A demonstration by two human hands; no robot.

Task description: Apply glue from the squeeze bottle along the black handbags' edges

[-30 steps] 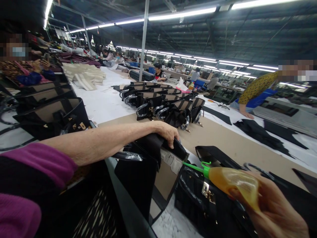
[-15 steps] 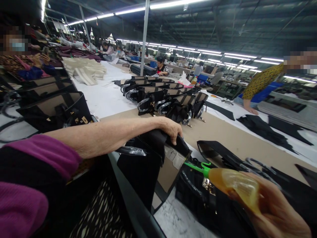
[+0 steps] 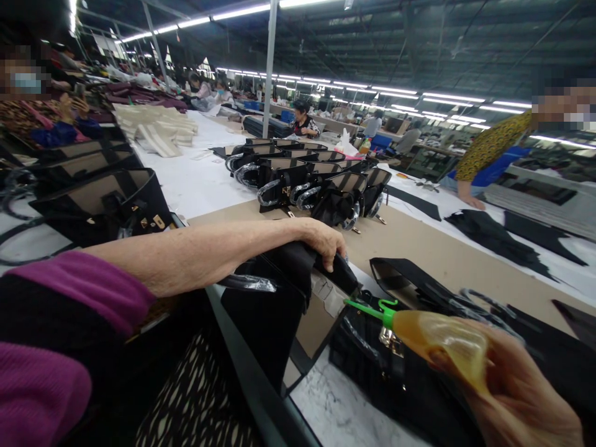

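Bag [image 3: 279,310]: stood open at surface [image 3: 419,248] edge
Left hand [image 3: 321,242]: gripped bag rim
Right hand [image 3: 516,397]: squeezed glue bottle [image 3: 437,341]

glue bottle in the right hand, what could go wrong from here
The right hand squeezes a glue bottle whose green nozzle points at the open bag that the left hand holds by its top edge. Glue could drip onto the black bag with the gold clasp lying right under the nozzle. The held bag overhangs the table edge, so it might slip off if the grip loosens.
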